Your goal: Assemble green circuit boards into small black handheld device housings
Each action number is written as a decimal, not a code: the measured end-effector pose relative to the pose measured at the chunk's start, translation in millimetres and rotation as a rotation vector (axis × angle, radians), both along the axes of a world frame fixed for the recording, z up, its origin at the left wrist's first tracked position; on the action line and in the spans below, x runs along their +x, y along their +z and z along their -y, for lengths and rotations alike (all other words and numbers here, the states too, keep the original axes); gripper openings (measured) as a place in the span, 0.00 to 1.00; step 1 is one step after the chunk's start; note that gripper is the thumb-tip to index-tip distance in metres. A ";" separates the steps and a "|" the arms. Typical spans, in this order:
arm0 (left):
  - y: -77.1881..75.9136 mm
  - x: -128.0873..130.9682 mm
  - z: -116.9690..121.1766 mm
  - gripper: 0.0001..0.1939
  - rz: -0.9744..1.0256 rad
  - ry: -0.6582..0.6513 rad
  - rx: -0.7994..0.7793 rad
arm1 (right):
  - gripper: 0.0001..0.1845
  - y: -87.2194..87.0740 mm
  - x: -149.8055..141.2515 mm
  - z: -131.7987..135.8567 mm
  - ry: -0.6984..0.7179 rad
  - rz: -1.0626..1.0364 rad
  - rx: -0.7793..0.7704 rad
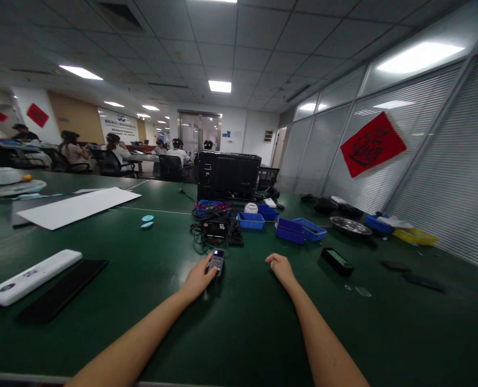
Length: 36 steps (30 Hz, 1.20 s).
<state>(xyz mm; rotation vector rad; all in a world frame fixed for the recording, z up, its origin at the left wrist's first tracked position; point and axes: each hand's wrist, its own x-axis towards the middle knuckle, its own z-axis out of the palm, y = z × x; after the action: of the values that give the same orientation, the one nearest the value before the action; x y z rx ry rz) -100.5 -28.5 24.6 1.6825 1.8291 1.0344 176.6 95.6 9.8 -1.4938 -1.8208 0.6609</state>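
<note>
My left hand (198, 280) is wrapped round a small grey handheld device (217, 262) with a little screen at its top and buttons below, its thumb across the lower part. The device is tilted over the green table (243, 333). To the right, my right hand (281, 267) rests on or just above the tabletop, its fingers loosely curled together and nothing visible in them. Just beyond the handheld device sits a black box-like unit (215, 230) with cables around it. A black case with a greenish display (338, 261) lies to the right of my right hand.
Blue bins (251, 221) and a white ball (251, 208) stand ahead, before a large black panel (229, 174). A metal bowl (350, 226) and yellow tray (415, 236) are at right. Leftward lie a white bar-shaped device (33, 277), a black strip (64, 290) and white board (80, 207). Several people sit behind.
</note>
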 end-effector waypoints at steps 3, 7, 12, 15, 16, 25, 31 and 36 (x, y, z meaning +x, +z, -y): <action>-3.0 22.2 -10.9 0.31 0.027 -0.015 -0.011 | 0.17 -1.5 -1.5 -0.8 0.007 0.023 0.019; -8.8 59.6 -30.1 0.32 0.051 -0.035 0.021 | 0.17 0.5 -9.0 4.8 0.000 0.045 0.020; -19.4 103.7 -46.8 0.28 0.133 -0.036 -0.003 | 0.16 15.8 -27.2 26.9 -0.029 0.097 0.026; -24.8 112.9 -50.3 0.24 0.336 -0.111 -0.044 | 0.21 26.6 -39.7 44.0 -0.040 0.224 0.011; -26.0 112.7 -51.0 0.23 0.404 -0.143 -0.063 | 0.24 29.1 -43.7 49.3 -0.048 0.289 0.020; -27.0 99.4 -48.7 0.18 0.528 -0.164 -0.061 | 0.32 37.8 -38.9 55.1 -0.174 0.590 -0.033; -20.3 95.4 -41.6 0.20 0.460 -0.093 0.004 | 0.22 47.1 2.8 36.4 -0.367 0.587 -0.153; -17.3 85.4 -43.0 0.19 0.284 -0.006 0.127 | 0.21 49.2 10.3 33.4 -0.375 0.562 -0.176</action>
<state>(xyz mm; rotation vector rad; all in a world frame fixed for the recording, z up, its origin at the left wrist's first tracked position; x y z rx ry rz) -15.1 14.5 7.3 1.5170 1.6046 1.3360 186.8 62.2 59.0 -2.2363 -1.8181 0.2285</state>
